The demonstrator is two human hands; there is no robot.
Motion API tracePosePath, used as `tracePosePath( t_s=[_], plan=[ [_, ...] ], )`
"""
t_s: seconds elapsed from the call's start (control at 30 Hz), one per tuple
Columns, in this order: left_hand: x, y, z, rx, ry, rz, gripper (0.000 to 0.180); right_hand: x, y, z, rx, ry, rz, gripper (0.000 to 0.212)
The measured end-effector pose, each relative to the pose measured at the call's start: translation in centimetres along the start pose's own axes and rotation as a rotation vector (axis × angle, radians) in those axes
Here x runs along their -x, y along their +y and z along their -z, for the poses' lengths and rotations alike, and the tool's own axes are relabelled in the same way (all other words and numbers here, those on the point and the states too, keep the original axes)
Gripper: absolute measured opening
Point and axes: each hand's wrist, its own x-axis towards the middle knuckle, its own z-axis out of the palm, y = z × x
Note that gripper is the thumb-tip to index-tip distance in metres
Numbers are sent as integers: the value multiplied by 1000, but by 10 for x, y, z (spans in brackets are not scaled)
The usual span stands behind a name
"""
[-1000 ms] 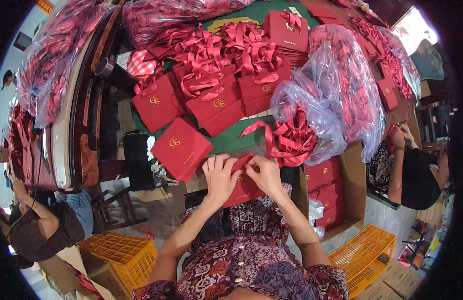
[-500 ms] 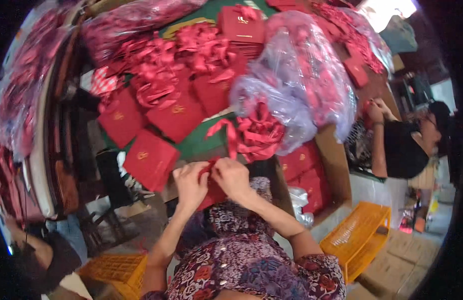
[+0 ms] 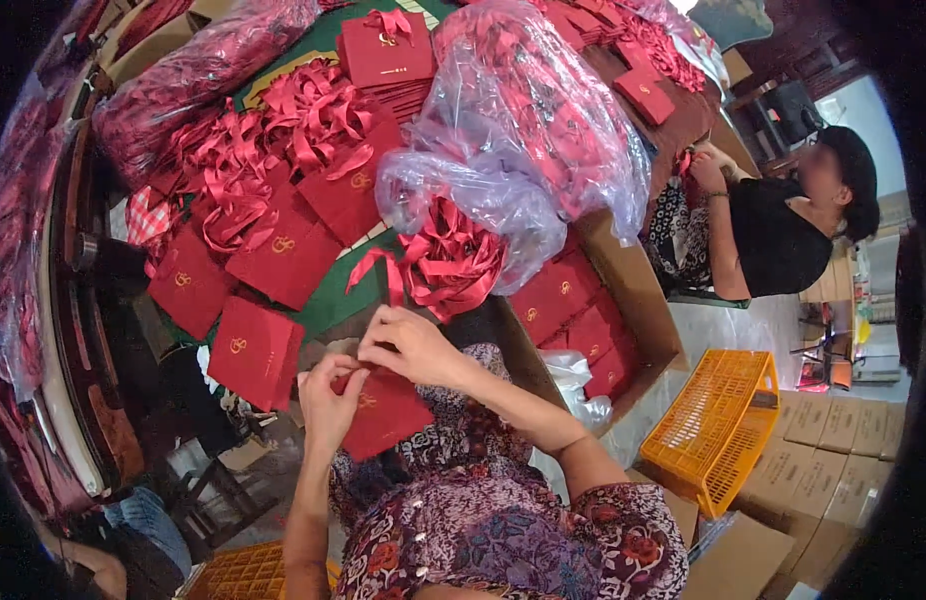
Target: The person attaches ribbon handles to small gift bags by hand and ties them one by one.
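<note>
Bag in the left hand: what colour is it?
The bag is red; it shows best in the head view.

Saw gold monograms on the held red bag (image 3: 388,422), the boxy bag (image 3: 255,360) at the table's (image 3: 328,305) near edge, the ribboned bags (image 3: 283,265) behind it and the bag stack (image 3: 388,60) toward the far edge; likewise on bags (image 3: 555,305) inside the open carton (image 3: 638,290). Found the stacked cartons' (image 3: 823,460) print illegible.

The view has swung right; hands (image 3: 328,402) now cover less red bag (image 3: 388,418).
</note>
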Motion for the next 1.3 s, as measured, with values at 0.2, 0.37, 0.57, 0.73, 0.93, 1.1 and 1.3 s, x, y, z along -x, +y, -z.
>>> tracePosePath(
  t_s=[0.2,0.37,0.57,0.73,0.93,1.1,1.3],
  plan=[
    [13,29,2,-305,112,-405,13,-2,6,15,92,-310,-54,17],
    [13,31,5,-402,133,-566,12,-15,0,31,-94,-410,-26,13],
    [7,33,10,-365,150,-577,9,-19,8,16,-154,-355,-101,8],
    [-4,36,25,-273,32,-426,12,-22,8,-1,-58,-212,-104,8],
    [7,32,22,-147,-84,-319,14,-38,8,11,-97,83,-183,14],
    [10,24,22,-126,81,-188,13,-48,17,17,128,292,-53,14],
    [13,19,24,-170,201,-162,12,-46,8,7,348,181,-121,16]
  ],
)
